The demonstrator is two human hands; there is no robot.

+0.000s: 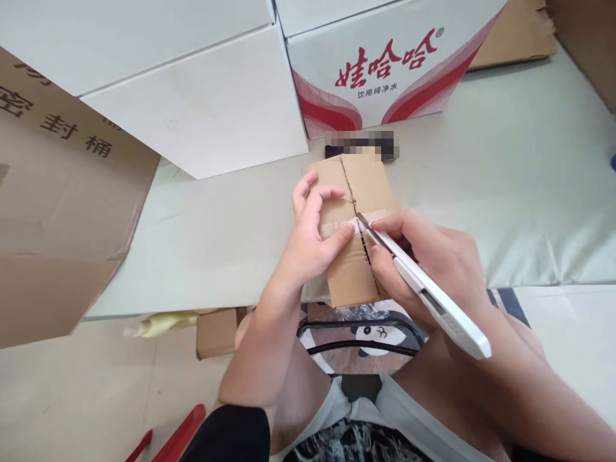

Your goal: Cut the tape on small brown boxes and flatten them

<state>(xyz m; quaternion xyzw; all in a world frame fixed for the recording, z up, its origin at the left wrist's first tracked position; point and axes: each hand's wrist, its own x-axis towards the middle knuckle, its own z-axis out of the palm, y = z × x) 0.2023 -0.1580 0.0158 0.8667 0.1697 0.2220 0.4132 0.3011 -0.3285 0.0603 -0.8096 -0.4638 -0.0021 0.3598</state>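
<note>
A small brown cardboard box (353, 282) sits near the front edge of the cloth-covered surface, a dark seam running down its top. Clear tape (332, 227) crosses that seam. My left hand (310, 240) rests on the box's left side, fingers apart and curved, with its thumb pressed on the tape by the seam. In my right hand (428, 263) is a white utility knife (445, 314). Its dark blade tip touches or hovers just over the seam where the tape crosses; I cannot tell which. The right fingers are closed around the handle, near the blade end.
White cartons (206, 109) and a red-and-white carton (375, 77) stand behind the box. Between them and the box lies a dark, partly blurred object (334, 152). A large brown carton (62, 212) stands at left. Below the edge are a smaller box (216, 333) and a black-framed stool (360, 324).
</note>
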